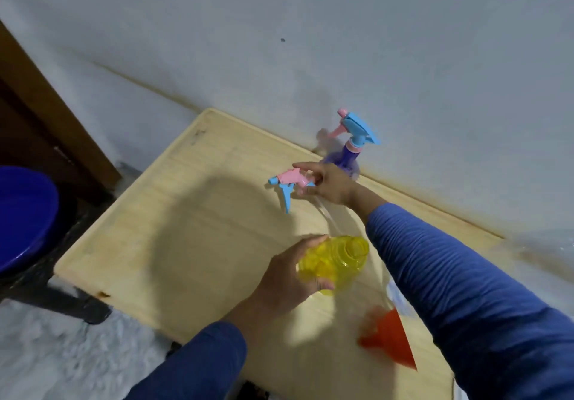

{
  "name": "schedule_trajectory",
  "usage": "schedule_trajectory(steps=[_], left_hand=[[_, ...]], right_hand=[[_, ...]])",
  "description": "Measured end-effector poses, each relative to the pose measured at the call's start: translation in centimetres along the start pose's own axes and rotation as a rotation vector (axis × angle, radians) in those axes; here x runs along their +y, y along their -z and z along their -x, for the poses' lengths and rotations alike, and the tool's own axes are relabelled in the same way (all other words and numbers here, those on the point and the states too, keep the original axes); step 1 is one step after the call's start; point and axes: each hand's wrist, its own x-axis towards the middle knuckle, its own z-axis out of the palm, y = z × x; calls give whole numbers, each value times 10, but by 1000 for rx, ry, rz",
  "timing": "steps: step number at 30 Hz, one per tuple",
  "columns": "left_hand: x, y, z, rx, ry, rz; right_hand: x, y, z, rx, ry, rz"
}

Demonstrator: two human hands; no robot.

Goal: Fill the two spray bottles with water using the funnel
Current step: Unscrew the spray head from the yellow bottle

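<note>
My left hand (289, 275) grips a yellow see-through spray bottle (337, 261) near the middle of the wooden table (174, 213); its neck is bare, with no spray head on it. My right hand (329, 184) holds a pink and blue spray head (289, 182) above the table, farther back, with its clear dip tube trailing toward the yellow bottle. A purple spray bottle (349, 157) with its blue and pink head attached stands by the wall, just behind my right hand. An orange funnel (391, 342) lies on the table at the near right, beneath my right sleeve.
A blue basin (21, 219) sits on a dark stand left of the table. A grey wall runs along the table's far edge. A brown wooden door frame (46, 104) stands at the far left. Pale textured floor lies below the table's front left.
</note>
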Motion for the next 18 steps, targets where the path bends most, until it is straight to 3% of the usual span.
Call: schedule_trajectory(steps=[8,18], left_hand=[[-3,3,-1,-58,12,21],[2,5,1,-63,6,-7]], right_hand=[[11,-24,-19,-71,-21,27],[-2,-4,11,-78,-55,-103]])
